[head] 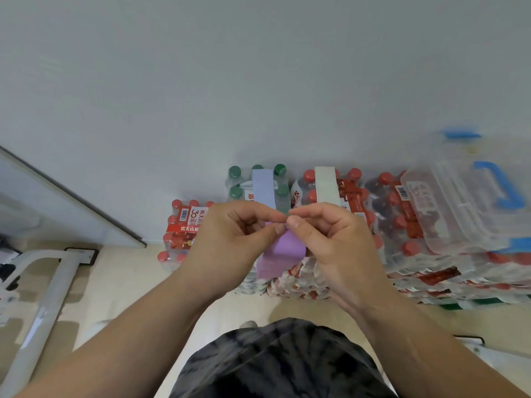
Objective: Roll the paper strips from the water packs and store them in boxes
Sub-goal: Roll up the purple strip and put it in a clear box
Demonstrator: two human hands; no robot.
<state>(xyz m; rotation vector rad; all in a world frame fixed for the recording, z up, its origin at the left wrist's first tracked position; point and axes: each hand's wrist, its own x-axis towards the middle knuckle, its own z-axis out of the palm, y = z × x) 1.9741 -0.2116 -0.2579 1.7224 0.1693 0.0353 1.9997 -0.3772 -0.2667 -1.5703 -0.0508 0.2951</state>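
Observation:
A purple paper strip (280, 254) hangs between my hands in front of the stacked water packs. My left hand (232, 239) and my right hand (330, 239) both pinch its upper end between thumb and fingertips, which meet at the middle. The strip's top edge is hidden by my fingers. A pale blue strip (263, 186) lies across the green-capped pack (237, 182). A beige strip (326, 185) lies across a red-capped pack (355, 196). A clear plastic box (459, 202) with blue handles sits on the packs at right.
Red-capped water packs (179, 234) stand against the white wall on the left and pile up at right (431, 277). A white metal frame (48, 297) stands on the beige floor at left. My dark shorts (281, 360) fill the bottom centre.

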